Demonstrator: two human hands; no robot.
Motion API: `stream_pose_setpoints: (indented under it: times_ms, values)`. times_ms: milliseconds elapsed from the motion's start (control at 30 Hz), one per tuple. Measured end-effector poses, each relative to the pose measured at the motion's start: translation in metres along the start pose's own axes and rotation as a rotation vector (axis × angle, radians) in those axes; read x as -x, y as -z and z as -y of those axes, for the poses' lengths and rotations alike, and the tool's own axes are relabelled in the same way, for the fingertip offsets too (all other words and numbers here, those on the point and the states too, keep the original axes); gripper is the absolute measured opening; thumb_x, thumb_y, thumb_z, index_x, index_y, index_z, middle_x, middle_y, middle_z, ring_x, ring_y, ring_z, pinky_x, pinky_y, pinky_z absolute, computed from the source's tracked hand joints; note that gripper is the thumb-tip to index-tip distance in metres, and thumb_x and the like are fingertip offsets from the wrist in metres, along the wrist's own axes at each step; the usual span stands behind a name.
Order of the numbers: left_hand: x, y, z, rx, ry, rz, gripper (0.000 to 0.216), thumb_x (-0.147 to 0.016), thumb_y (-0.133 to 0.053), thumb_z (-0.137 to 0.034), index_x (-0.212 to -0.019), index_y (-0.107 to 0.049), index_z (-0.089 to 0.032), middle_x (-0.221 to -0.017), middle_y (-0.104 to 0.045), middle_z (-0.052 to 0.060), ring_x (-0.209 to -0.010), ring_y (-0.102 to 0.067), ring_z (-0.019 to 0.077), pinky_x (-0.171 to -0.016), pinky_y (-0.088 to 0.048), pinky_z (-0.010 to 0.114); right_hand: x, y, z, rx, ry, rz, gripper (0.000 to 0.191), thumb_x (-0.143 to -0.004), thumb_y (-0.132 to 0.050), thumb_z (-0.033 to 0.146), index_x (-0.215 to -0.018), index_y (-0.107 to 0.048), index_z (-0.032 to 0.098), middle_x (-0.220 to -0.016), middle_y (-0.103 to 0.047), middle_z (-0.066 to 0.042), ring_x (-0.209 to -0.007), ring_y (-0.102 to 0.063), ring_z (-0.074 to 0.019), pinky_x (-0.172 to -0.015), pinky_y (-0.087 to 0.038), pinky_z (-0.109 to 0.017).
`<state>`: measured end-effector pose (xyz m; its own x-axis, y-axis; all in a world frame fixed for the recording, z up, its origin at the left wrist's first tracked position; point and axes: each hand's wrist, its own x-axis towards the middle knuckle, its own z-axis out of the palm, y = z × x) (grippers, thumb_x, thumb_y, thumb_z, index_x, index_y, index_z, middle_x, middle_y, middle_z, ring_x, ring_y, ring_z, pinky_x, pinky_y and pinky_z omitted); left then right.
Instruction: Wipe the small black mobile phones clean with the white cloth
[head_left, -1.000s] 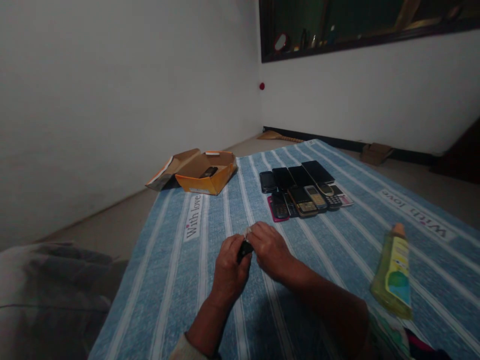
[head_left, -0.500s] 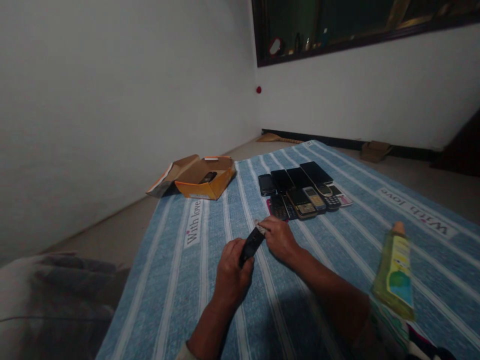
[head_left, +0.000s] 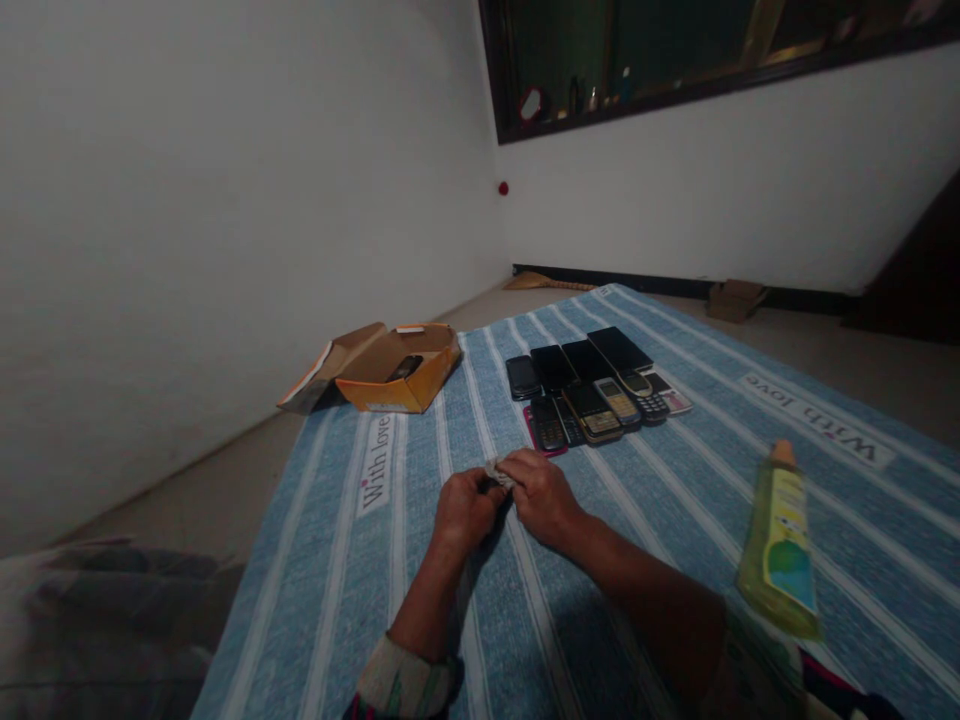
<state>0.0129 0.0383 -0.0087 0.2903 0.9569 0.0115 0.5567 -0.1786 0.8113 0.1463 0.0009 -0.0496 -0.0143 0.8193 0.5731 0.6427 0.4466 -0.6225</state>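
Both hands meet over the blue striped cloth (head_left: 360, 560). My left hand (head_left: 463, 512) is closed around a small dark phone, almost wholly hidden in the fist. My right hand (head_left: 541, 495) pinches a small pale wad of cloth or tissue (head_left: 498, 470) against the top of that phone. Just beyond the hands lie two rows of phones (head_left: 589, 385): dark slab phones at the back, keypad phones in front.
An open orange cardboard box (head_left: 394, 368) with one dark phone (head_left: 405, 367) in it sits at the cloth's far left corner. A yellow-green bottle (head_left: 781, 545) lies at the right. White walls stand behind and to the left; a grey bundle (head_left: 97, 620) is at lower left.
Half a second ago the dark phone stuck out of my left hand with the right hand at its tip; now the hands are drawn together again and the phone is hidden.
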Motion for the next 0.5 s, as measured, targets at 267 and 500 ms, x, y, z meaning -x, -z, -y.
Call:
stream_pose_setpoints:
  times_ms: [267, 500]
  values:
    - [0.019, -0.003, -0.001, 0.108, -0.064, -0.193, 0.013, -0.063, -0.067, -0.027, -0.072, -0.070, -0.019, -0.071, -0.069, 0.003, -0.071, -0.064, 0.0214, -0.070, -0.048, 0.034, -0.005, 0.006, 0.010, 0.031, -0.096, 0.052, 0.031, -0.077, -0.048, 0.002, -0.090, -0.071, 0.016, -0.087, -0.066, -0.007, -0.087, -0.059, -0.0196, -0.082, -0.047, -0.030]
    - [0.028, -0.006, 0.002, 0.089, -0.195, -0.273, 0.015, -0.069, -0.065, -0.031, -0.079, -0.069, -0.020, -0.075, -0.065, 0.002, -0.074, -0.062, 0.0199, -0.071, -0.048, 0.032, -0.014, 0.014, 0.006, -0.272, -0.528, 0.124, 0.021, -0.077, -0.053, 0.010, -0.068, -0.071, 0.018, -0.070, -0.065, 0.000, -0.071, -0.060, -0.0157, -0.063, -0.042, -0.024]
